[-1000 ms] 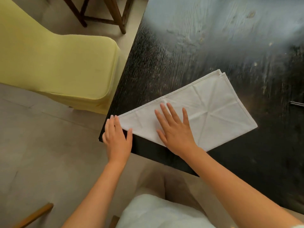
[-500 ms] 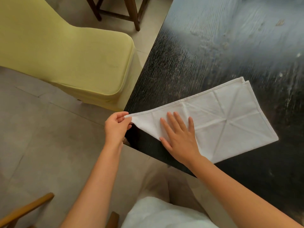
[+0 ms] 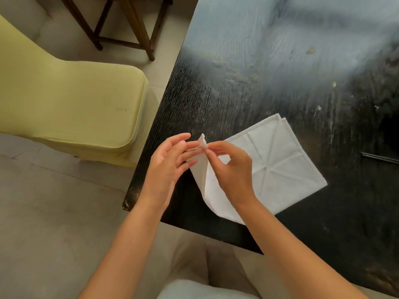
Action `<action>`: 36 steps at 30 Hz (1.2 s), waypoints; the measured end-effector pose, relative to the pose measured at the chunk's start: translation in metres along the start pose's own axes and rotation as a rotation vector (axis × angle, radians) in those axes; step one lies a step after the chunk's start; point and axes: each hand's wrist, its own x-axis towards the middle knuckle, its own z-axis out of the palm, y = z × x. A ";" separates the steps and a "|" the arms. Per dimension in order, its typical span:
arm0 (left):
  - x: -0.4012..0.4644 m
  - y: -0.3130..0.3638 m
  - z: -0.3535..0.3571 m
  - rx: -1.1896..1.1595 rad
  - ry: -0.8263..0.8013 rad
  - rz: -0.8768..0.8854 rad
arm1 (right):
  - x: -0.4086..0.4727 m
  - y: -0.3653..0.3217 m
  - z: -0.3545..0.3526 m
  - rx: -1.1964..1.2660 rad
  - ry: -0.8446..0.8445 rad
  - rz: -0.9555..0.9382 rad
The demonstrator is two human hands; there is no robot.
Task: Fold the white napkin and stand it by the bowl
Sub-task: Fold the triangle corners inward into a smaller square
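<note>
A white napkin (image 3: pixel 278 165), creased with fold lines, lies near the front left corner of the dark wooden table (image 3: pixel 248 83). Its left corner is lifted off the table and stands up between both hands. My right hand (image 3: pixel 234 171) pinches that raised corner between thumb and forefinger. My left hand (image 3: pixel 170 162) is beside it, fingers spread, fingertips touching the same corner. The part of the napkin under my right hand is hidden. No bowl is in view.
A yellow-covered chair (image 3: pixel 71 104) stands left of the table. Brown wooden chair legs (image 3: pixel 138 24) are at the top. Dark chopsticks (image 3: pixel 380 158) lie at the right edge. The table's front edge runs just above my lap.
The napkin's left corner, held by my left hand at the table edge, has been lifted and brought rightward. My right hand left the flat napkin and now pinches that corner.
</note>
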 end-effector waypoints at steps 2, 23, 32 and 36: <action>0.004 -0.003 0.010 0.133 0.008 0.049 | 0.013 0.010 -0.023 0.028 0.066 0.121; 0.050 -0.116 0.057 1.652 -0.299 0.644 | 0.099 0.113 -0.096 -0.812 0.082 0.204; 0.057 -0.126 0.065 1.689 -0.286 0.656 | 0.083 0.146 -0.104 -1.041 -0.519 -0.211; 0.074 -0.128 0.089 1.709 -0.443 0.746 | 0.083 0.153 -0.106 -1.028 -0.515 -0.232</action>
